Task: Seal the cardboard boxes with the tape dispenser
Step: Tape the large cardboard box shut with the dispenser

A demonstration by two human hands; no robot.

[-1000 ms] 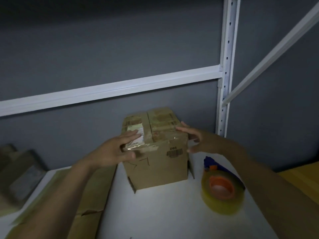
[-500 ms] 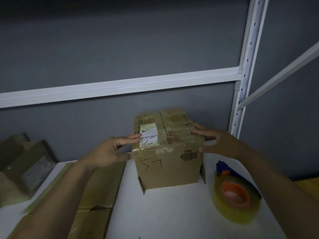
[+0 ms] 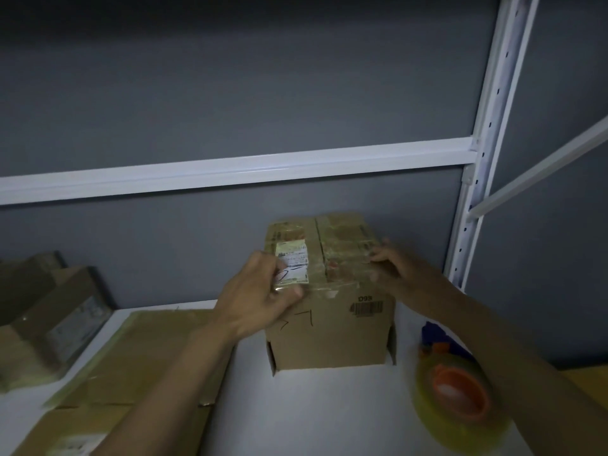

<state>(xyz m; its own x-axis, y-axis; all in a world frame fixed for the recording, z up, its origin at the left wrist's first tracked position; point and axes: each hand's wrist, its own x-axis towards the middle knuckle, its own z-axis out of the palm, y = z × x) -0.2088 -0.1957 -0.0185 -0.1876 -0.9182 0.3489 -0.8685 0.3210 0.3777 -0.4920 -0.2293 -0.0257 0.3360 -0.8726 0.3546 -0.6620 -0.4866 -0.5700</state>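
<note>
- We see the box (image 3: 332, 324) standing upright on the white shelf (image 3: 312, 419), near the back and close to the grey wall (image 3: 263, 93).
- Its top flaps are down and glossy clear tape lies across them and over the near top edge.
- A white label (image 3: 294, 261) sits on the left half of the top, and a barcode (image 3: 367, 306) is printed high on the front face.
- Our left hand (image 3: 256, 297) is on the box's near-left top edge, partly covering the label.
- Its fingers are bent and the thumb lies at the front edge close to them; the hand is blurred, so we cannot tell whether it pinches the tape or only presses on it.
- Our right hand (image 3: 401, 274) rests on the right top edge, its fingers spread and fairly straight, lying on the taped surface and gripping nothing.
- The tape dispenser (image 3: 457, 393) lies on the shelf to the right of the box, apart from it and just beside our right forearm; neither hand touches it.
- It carries a yellowish roll with an orange core, and a blue part shows at its far end.
- Flattened cardboard (image 3: 131, 357) lies on the shelf left of the box, under our left forearm.
- Further left, older boxes (image 3: 46, 317) are stacked against the wall.
- A white beam (image 3: 230, 169) runs across above, meeting a white post (image 3: 487, 143) at the right.
</note>
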